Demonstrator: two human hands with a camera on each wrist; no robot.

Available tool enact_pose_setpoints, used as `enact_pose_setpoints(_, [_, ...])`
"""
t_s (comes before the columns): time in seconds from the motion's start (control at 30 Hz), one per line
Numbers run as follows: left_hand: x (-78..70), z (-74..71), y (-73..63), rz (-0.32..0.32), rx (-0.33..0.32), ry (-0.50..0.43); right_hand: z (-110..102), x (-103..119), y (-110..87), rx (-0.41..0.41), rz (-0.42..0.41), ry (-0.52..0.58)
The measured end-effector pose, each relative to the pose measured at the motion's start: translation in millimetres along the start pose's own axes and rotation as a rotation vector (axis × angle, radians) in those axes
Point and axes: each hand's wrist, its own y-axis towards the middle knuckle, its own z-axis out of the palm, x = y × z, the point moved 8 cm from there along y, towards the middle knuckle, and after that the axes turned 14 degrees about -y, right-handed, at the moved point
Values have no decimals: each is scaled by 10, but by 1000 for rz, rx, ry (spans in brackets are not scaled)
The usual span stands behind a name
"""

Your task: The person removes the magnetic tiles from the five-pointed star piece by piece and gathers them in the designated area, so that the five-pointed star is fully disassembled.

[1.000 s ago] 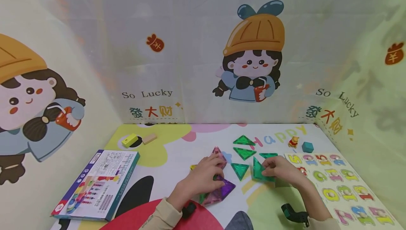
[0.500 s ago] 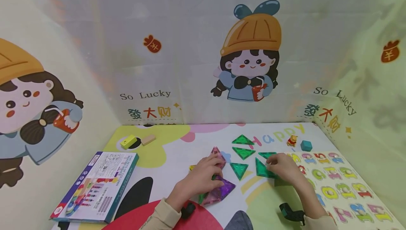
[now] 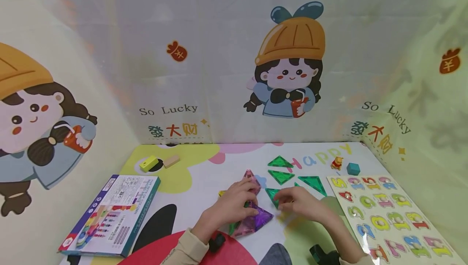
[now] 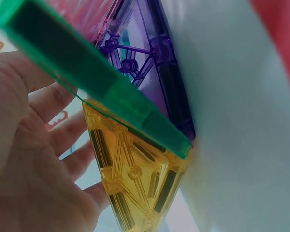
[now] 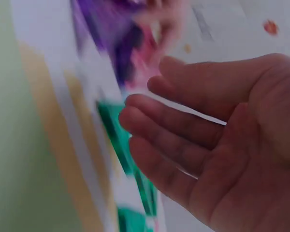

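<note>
My left hand (image 3: 234, 202) grips a cluster of translucent magnetic tiles. In the head view, a pink tile (image 3: 252, 180) and a purple tile (image 3: 264, 218) show around it; in the left wrist view, a green tile (image 4: 101, 82) and a yellow triangular tile (image 4: 135, 169) stand before its palm. Loosely bent, my right hand (image 3: 301, 204) is over the table just right of the cluster, fingertips overlapping a green triangular tile (image 3: 271, 194). Nothing shows between its thumb and fingers (image 5: 174, 125) in the right wrist view. It partly hides another green tile (image 3: 296, 184); contact is unclear.
Other green triangles lie beyond the hands, including a large green tile (image 3: 313, 183). A number puzzle board (image 3: 393, 253) is at right, with a teal cube (image 3: 353, 169) and small bear figure (image 3: 337, 163) behind. A boxed toy (image 3: 113, 212), yellow block (image 3: 148, 163) and wooden block (image 3: 171, 161) sit left.
My right hand has come off the green tiles at the right and moved left toward the cluster, uncovering the large green triangle. My left hand has stayed on the cluster.
</note>
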Motion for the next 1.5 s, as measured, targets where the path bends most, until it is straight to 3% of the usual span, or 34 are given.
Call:
enact_pose_setpoints(0.23, [12, 4, -1, 6, -1, -23, 341, 246, 127, 92, -56, 41])
enact_pose_setpoints(0.57, [26, -3, -5, 15, -3, -39, 378, 190, 144, 32, -18, 54])
enact_pose_setpoints(0.83, [39, -20, -14, 12, 10, -64, 418, 129, 140, 64, -35, 124])
enact_pose_setpoints(1.17, [24, -18, -19, 26, 32, -52, 201, 63, -2, 96, -82, 211])
enact_pose_setpoints(1.33, [29, -14, -28, 11, 37, -65, 32, -99, -127, 110, -5, 162])
enact_pose_setpoints(1.5, [31, -10, -32, 24, 28, -66, -85, -256, -240, 138, 78, 185])
